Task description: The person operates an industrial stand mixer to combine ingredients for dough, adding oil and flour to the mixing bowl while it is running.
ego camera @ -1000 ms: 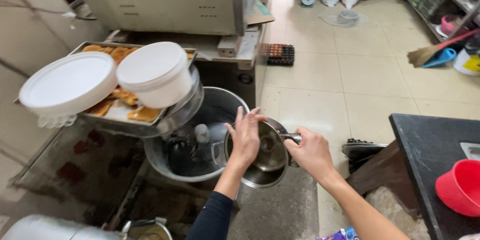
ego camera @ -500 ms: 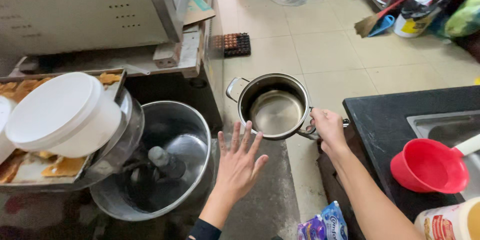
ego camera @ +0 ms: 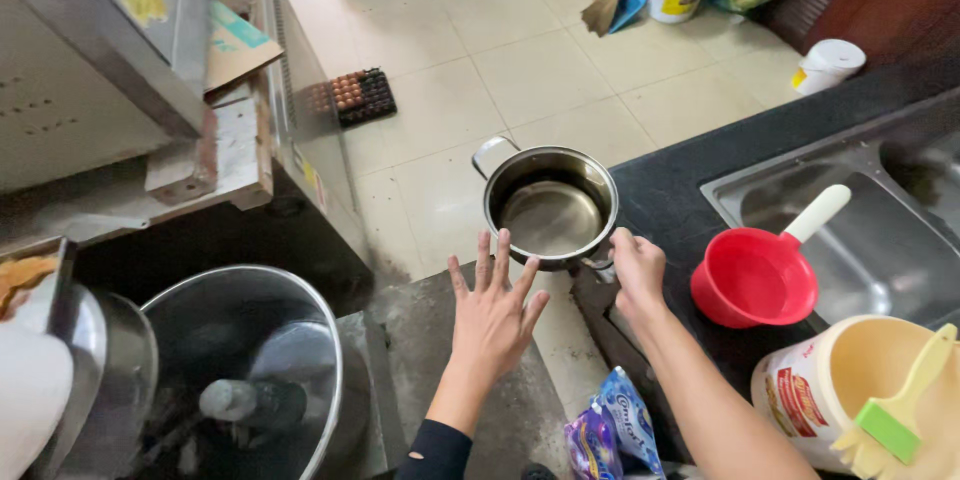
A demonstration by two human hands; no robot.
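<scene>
A steel pot (ego camera: 551, 206) is held out over the tiled floor (ego camera: 560, 80) by the right hand (ego camera: 637, 269), whose fingers are clamped around 1 side handle at the pot's near right rim. From that grip the pot extends up and to the left, its open mouth facing the camera and its inside bare; the 2nd handle sticks out on the far left side, directly opposite the grip. The left hand (ego camera: 493, 312) is spread flat with all 5 fingers apart and nothing held; its fingertips lie just below the pot's near rim, and whether they touch it cannot be told.

Just to the right of the grip, a black counter (ego camera: 670, 190) is seen, with a red scoop (ego camera: 755, 276) with a white handle resting on it beside a steel sink (ego camera: 880, 230). Further down and to the right of the grip, a cream tub (ego camera: 850, 390) holding a green-headed brush (ego camera: 895, 410) is placed. Well to the left of the open hand, a large steel mixer bowl (ego camera: 240, 370) is set low, and a tray of eggs (ego camera: 360, 94) is laid on the floor beyond the pot.
</scene>
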